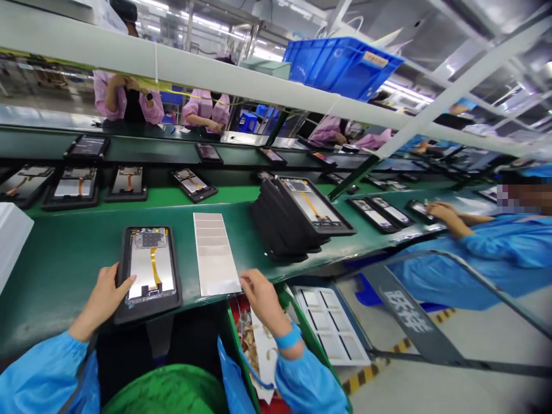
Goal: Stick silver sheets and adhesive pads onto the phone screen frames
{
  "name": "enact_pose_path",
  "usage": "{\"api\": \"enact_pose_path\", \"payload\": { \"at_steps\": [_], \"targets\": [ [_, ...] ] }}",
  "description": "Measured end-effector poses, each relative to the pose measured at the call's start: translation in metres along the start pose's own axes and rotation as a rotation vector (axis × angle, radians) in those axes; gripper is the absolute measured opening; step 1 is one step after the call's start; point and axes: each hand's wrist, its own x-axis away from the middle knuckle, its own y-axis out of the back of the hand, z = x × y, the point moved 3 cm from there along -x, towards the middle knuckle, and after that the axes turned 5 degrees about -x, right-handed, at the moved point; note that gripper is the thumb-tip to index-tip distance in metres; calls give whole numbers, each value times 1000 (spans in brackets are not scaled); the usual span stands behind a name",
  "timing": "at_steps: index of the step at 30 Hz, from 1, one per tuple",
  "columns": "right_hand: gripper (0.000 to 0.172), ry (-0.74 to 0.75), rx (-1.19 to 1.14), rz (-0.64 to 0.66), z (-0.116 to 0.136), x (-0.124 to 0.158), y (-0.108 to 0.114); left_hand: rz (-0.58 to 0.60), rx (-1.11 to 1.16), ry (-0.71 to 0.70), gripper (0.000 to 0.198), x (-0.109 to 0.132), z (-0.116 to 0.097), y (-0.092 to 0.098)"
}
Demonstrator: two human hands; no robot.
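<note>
Head view: left hand holds black-cased silver tablet, orange ribbon exposed; right hand, grip unclear.

Work is going on in an electronics assembly factory: opened tablets are lying along a green tabletop, co-workers in pink are lining the far side, and a co-worker in blue is handling a device at right.
</note>
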Motion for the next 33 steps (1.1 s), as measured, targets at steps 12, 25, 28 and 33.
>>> {"api": "enact_pose_path", "payload": {
  "at_steps": [12, 25, 28, 33],
  "targets": [
    [19, 34, -45, 91, 30, -9, -92, 232, -374, -1021, 52, 46, -104, -115],
    [26, 74, 73, -20, 39, 3, -105, 212, -425, -995, 47, 46, -100, -122],
    [16, 95, 47, -29, 39, 4, -104, 215, -430, -998, 46, 47, -100, -121],
    [14, 168, -168, -81, 58, -13, -69, 223, -409, -985, 43, 45, -102, -122]
  ]
}}
